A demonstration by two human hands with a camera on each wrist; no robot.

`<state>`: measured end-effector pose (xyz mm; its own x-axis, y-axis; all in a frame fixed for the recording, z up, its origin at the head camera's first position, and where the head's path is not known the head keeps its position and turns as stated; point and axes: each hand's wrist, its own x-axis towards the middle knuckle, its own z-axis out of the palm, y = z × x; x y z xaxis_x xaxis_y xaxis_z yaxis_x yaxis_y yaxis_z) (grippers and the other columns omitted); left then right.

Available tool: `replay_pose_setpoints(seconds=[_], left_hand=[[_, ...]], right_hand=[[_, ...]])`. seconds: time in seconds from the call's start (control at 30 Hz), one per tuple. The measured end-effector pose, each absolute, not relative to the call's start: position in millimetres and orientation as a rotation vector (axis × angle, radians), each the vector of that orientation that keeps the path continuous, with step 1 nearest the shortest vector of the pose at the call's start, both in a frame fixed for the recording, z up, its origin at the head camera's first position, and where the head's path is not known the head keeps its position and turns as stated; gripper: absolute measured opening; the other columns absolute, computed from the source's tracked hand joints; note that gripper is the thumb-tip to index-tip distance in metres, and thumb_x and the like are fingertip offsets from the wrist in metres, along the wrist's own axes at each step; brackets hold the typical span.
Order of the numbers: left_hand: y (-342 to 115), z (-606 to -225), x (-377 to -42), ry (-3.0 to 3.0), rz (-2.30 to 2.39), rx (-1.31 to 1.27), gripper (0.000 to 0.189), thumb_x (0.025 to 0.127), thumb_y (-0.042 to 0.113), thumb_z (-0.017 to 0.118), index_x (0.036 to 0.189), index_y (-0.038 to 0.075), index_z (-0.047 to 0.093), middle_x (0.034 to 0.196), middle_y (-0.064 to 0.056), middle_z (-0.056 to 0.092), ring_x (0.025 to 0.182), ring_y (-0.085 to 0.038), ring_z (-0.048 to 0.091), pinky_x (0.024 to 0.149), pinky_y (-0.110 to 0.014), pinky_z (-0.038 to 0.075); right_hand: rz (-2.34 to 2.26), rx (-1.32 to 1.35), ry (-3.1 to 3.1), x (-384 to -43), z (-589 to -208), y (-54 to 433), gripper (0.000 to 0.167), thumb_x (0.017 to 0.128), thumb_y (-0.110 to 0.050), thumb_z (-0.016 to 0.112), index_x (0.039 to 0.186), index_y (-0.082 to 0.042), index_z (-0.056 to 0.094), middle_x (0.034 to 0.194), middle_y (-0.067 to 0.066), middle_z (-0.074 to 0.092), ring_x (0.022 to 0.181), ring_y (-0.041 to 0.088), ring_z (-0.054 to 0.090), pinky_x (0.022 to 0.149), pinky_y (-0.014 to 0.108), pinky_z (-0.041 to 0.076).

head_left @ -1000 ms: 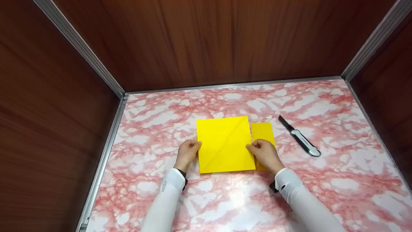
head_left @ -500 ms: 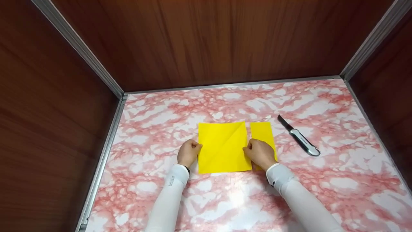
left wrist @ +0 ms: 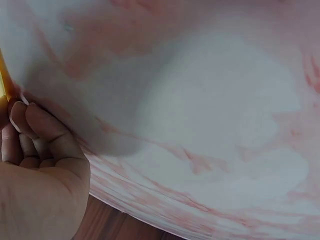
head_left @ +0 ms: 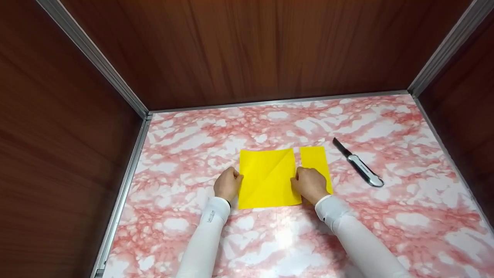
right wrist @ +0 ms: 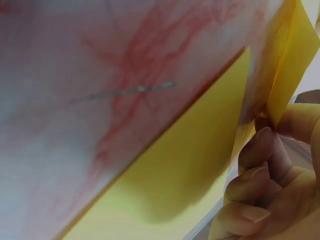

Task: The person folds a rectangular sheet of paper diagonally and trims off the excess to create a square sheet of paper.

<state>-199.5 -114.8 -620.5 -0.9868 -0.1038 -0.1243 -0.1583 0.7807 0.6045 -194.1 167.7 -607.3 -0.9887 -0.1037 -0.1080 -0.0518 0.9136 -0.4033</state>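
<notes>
A yellow square of paper (head_left: 267, 179) with a diagonal crease is held between both hands, close over the table. My left hand (head_left: 227, 183) pinches its left edge between thumb and curled fingers; in the left wrist view only a sliver of the paper (left wrist: 5, 80) shows at that hand's fingertips. On the opposite side my right hand (head_left: 311, 184) pinches the right edge, and the right wrist view shows the paper (right wrist: 292, 60) standing up from thumb and forefinger. Under the right hand lies a narrow yellow paper strip (head_left: 315, 157), partly covered by it.
A utility knife (head_left: 364, 170) with its dark blade out lies right of the strip, blade pointing away. Pink-and-white marbled table (head_left: 193, 139) spreads all round, bounded by a brown wood-grain back panel (head_left: 247, 54), side panels and metal edge strips.
The yellow square has come down nearer the table and toward me, its far edge now lower in view. Both hands still pinch its sides, the right one shifted slightly left.
</notes>
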Motion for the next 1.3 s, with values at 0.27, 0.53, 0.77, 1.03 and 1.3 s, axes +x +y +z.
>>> replay_pose_setpoints(seconds=[0.27, 0.53, 0.77, 1.03, 1.3], left_hand=[[-113.5, -623.9, -198.1, 2.958, 0.915, -0.154, 0.016, 0.101, 0.023, 0.068, 0.092, 0.012, 0.061, 0.079, 0.001, 0.060, 0.068, -0.018, 0.057, 0.067, -0.037, 0.049], [-112.8, -624.3, -197.5, 2.970, 0.906, -0.145, 0.013, 0.101, 0.023, 0.068, 0.096, 0.011, 0.063, 0.083, 0.000, 0.064, 0.072, -0.019, 0.061, 0.071, -0.039, 0.053], [-109.8, -625.9, -193.9, 3.050, 0.875, -0.109, 0.026, 0.100, 0.021, 0.070, 0.120, 0.007, 0.063, 0.107, -0.008, 0.065, 0.095, -0.026, 0.064, 0.083, -0.042, 0.054], [-89.4, -618.8, -163.6, 3.064, 0.351, 0.720, 0.052, 0.107, 0.026, 0.054, 0.154, 0.005, 0.045, 0.157, -0.015, 0.044, 0.144, -0.034, 0.041, 0.119, -0.047, 0.029], [-75.1, -623.6, -143.4, 2.870, 0.263, 0.704, 0.060, 0.110, 0.042, 0.043, 0.158, 0.006, 0.039, 0.166, -0.009, 0.030, 0.153, -0.028, 0.025, 0.123, -0.044, 0.019]], right_hand=[[-0.542, -0.255, 3.100, -195.8, -610.0, 158.0, 0.033, 0.094, -0.016, 0.074, 0.120, -0.001, 0.062, 0.106, 0.018, 0.060, 0.099, 0.040, 0.055, 0.083, 0.053, 0.048], [-0.413, -0.736, 2.927, -192.2, -613.9, 144.9, 0.057, 0.103, 0.006, 0.051, 0.156, -0.015, 0.046, 0.162, 0.020, 0.034, 0.144, 0.047, 0.034, 0.113, 0.062, 0.033], [-0.322, -0.760, 2.881, -191.1, -617.8, 142.1, 0.054, 0.104, 0.003, 0.050, 0.155, -0.016, 0.047, 0.162, 0.018, 0.034, 0.146, 0.045, 0.032, 0.115, 0.059, 0.031], [-0.289, -0.776, 2.912, -190.4, -620.5, 142.7, 0.050, 0.105, -0.001, 0.050, 0.154, -0.016, 0.050, 0.160, 0.019, 0.038, 0.144, 0.046, 0.035, 0.115, 0.059, 0.032], [-0.261, -0.730, 2.910, -191.9, -620.0, 143.3, 0.050, 0.106, -0.007, 0.050, 0.154, -0.017, 0.049, 0.163, 0.012, 0.036, 0.145, 0.043, 0.034, 0.115, 0.060, 0.031]])
